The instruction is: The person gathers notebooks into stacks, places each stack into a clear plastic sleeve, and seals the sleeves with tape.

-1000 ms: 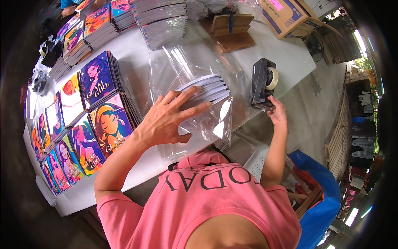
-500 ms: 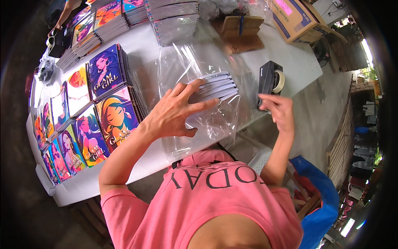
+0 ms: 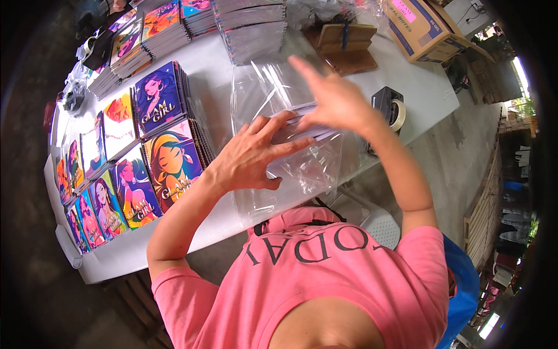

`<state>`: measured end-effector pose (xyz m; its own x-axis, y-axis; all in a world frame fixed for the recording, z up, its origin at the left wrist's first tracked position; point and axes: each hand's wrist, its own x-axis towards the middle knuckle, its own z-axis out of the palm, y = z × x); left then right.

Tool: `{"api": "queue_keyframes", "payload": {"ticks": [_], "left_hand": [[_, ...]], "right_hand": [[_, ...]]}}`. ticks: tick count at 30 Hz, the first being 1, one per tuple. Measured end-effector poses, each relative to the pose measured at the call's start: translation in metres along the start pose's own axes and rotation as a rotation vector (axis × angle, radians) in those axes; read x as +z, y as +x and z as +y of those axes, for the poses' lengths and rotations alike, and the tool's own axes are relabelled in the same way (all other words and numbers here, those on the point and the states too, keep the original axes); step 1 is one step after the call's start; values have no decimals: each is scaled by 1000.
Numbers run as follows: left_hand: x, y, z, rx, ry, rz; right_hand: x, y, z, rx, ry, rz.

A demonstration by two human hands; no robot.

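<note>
My left hand (image 3: 253,148) rests with its fingers spread on a small white stack (image 3: 297,110) of thin paper-like items. The stack lies on a clear plastic sheet or bag (image 3: 256,87), and my hand covers much of it. Above the stack's right end, my right hand (image 3: 337,102) is blurred by motion, its index finger stretched out toward the far side. Whether anything small clings to its fingers cannot be made out. Just right of that hand stands a black tape dispenser (image 3: 383,104) with a roll of tape (image 3: 399,115), partly behind my forearm.
Spiral notebooks (image 3: 171,160) with colourful covers lie in rows on the white table (image 3: 119,262) to the left. Taller notebook stacks (image 3: 251,35) stand at the back. A brown wooden stand (image 3: 347,49) and a cardboard box (image 3: 427,32) are at the far right.
My right hand has swung left and away from me, from beside the tape dispenser to over the white stack. My left hand stays spread on the stack. The whole view has shifted slightly.
</note>
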<state>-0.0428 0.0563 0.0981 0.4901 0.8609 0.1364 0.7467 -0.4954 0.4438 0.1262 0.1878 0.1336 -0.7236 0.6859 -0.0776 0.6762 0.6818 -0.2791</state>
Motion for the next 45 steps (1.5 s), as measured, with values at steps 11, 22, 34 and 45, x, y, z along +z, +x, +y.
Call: {"api": "queue_keyframes", "payload": {"ticks": [11, 22, 34, 45], "left_hand": [[70, -3, 11, -330, -419, 1031], [48, 9, 19, -589, -221, 819], [23, 18, -18, -732, -693, 736], [23, 22, -12, -563, -203, 661]], "right_hand": [[97, -48, 63, -339, 1319, 233], [64, -25, 44, -262, 1022, 165], [44, 22, 42, -19, 1058, -262], [38, 10, 28, -400, 484, 203]]}}
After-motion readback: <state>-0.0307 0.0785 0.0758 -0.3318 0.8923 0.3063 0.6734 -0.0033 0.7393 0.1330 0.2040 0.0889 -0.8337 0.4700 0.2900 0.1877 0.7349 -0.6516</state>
